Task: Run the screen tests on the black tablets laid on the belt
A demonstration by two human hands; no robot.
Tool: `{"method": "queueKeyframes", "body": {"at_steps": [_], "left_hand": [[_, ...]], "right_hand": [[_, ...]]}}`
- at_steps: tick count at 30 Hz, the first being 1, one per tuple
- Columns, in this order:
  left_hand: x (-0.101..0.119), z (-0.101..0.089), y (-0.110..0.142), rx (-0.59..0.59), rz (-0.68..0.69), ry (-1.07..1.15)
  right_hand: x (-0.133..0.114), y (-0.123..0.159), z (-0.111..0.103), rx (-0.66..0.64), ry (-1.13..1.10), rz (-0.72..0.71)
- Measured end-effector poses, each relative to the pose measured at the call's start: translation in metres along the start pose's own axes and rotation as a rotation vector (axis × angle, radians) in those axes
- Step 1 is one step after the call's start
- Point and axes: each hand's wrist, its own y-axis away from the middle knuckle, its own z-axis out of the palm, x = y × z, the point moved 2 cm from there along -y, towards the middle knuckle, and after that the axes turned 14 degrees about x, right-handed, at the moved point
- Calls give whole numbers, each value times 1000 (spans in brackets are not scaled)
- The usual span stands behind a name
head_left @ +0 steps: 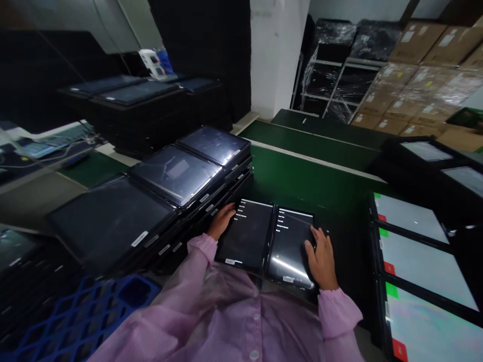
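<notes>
Two dark-framed tablets lie side by side, face up on the green work surface (298, 166), directly in front of the person, each showing a short white menu near the top of a black screen. The step in hand looks like attending to this pair at the menu stage, with no menu line under a fingertip; a move on the menu would call for freeing one finger to reach the text. The left tablet (249, 236) is just to the right of the left hand (222, 221), whose loosely curled fingers meet its outer edge near the top; the dim light makes it hard to tell whether they grip or merely rest there. The right tablet (289, 246) lies just to the left of the right hand (322, 257), which is partly open, thumb spread from the fingers, fingertips at the outer edge and nothing clasped. Unlit tablets (177, 171) stand stacked beside the left forearm, and three white-lit tablets (418, 256) form a row apart on the right.
</notes>
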Motion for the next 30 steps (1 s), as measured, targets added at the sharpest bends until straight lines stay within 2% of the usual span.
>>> {"method": "queueKeyframes", "body": {"at_steps": [7, 16, 21, 30], "left_hand": [[1, 2, -7, 3, -66, 0], [0, 15, -9, 61, -30, -36], [-3, 11, -5, 72, 10, -23], [-9, -3, 3, 37, 93, 6]], "right_hand": [[5, 3, -6, 114, -132, 158], [8, 0, -7, 129, -63, 339], [8, 0, -9, 151, -41, 359], [7, -1, -9, 169, -37, 302]]}}
